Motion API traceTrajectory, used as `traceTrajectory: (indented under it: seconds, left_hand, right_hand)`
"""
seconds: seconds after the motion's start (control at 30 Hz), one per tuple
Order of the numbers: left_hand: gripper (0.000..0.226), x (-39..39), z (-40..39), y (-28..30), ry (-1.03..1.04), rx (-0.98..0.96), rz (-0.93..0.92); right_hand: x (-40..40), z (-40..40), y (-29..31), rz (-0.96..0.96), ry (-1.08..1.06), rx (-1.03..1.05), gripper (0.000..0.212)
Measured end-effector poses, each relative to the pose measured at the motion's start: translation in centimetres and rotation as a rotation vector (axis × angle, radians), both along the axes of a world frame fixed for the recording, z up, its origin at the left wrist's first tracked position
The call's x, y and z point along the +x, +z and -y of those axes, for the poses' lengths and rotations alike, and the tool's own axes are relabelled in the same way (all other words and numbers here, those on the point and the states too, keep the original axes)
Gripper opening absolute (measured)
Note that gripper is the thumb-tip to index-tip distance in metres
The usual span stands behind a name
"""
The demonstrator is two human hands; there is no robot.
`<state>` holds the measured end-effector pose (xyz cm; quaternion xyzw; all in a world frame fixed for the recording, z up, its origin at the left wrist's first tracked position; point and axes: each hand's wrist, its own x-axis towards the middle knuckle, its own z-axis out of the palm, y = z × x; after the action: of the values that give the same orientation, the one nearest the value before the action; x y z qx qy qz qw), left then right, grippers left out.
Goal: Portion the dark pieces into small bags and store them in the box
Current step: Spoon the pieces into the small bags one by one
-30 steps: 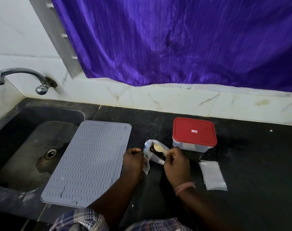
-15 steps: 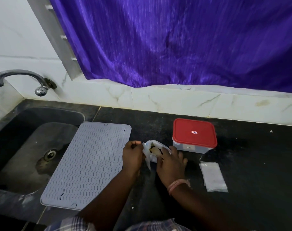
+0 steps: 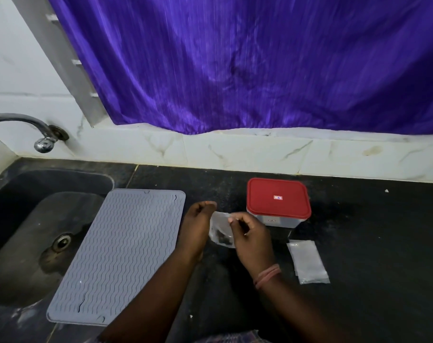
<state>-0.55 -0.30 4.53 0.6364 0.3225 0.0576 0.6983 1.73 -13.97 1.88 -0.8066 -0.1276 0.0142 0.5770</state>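
Note:
A small clear plastic bag (image 3: 220,230) with dark pieces (image 3: 224,240) at its bottom hangs between my two hands above the black counter. My left hand (image 3: 198,225) pinches the bag's top left edge. My right hand (image 3: 251,235) pinches the top right edge. The box (image 3: 278,203), clear with a red lid on it, stands just behind my right hand. A small stack of empty clear bags (image 3: 308,261) lies flat on the counter to the right of my right wrist. No spoon is visible now.
A grey ribbed silicone mat (image 3: 116,253) lies left of my hands, overlapping the dark sink (image 3: 37,233). A metal tap (image 3: 41,134) juts over the sink. A purple curtain (image 3: 260,63) hangs behind the white tiled ledge.
A pale spoon held in the bag's mouth a second ago is gone from view. The bag now hangs flatter, both hands pinching its top edge, dark pieces at the bottom.

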Motion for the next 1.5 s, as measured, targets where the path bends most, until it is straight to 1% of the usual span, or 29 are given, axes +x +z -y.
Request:
traceTrajectory:
  seconds: [0.07, 0.17, 0.23, 0.43, 0.6, 0.83, 1.0, 1.2, 1.33, 1.43, 1.5]
  left_hand:
    - [0.020, -0.4, -0.2, 0.6, -0.101, -0.033, 0.042]
    - [0.021, -0.8, -0.4, 0.9, -0.281, 0.018, 0.102]
    - [0.019, -0.9, 0.0, 1.1, -0.324, 0.029, 0.128]
    - [0.018, -0.6, 1.4, 1.5, -0.304, 0.011, 0.140]
    - [0.018, -0.6, 2.8, 2.0, -0.264, -0.041, 0.187]
    - [0.010, -0.2, 3.0, 2.4, -0.189, 0.053, 0.195]
    - [0.010, -0.1, 2.7, 2.2, -0.196, 0.108, 0.209]
    - [0.011, -0.4, 3.1, 2.0, -0.201, 0.033, 0.204]
    - [0.011, -0.3, 3.1, 1.9, -0.134, -0.036, 0.233]
    - [0.008, -0.1, 3.0, 1.8, -0.108, -0.019, 0.250]
    - [0.012, -0.1, 3.1, 1.8, -0.107, -0.005, 0.253]
  right_hand:
    - [0.6, 0.5, 0.7, -0.079, -0.041, 0.068, 0.011]
    - [1.2, 1.5, 1.9, -0.158, -0.055, 0.131, 0.010]
    - [1.3, 2.1, 2.4, -0.188, -0.042, 0.166, 0.011]
    - [1.2, 2.8, 3.3, -0.191, -0.018, 0.229, 0.010]
    - [1.1, 2.8, 3.8, -0.181, -0.021, 0.289, 0.010]
    - [1.0, 2.3, 3.8, -0.208, -0.020, 0.335, 0.011]
    - [0.8, 2.1, 3.4, -0.227, -0.076, 0.383, 0.008]
    - [1.1, 2.2, 3.0, -0.246, -0.112, 0.335, 0.012]
    - [1.7, 2.6, 3.0, -0.231, -0.179, 0.329, 0.013]
    - [1.7, 3.1, 2.9, -0.249, -0.170, 0.369, 0.012]
    - [1.5, 3.4, 2.5, -0.271, -0.184, 0.416, 0.009]
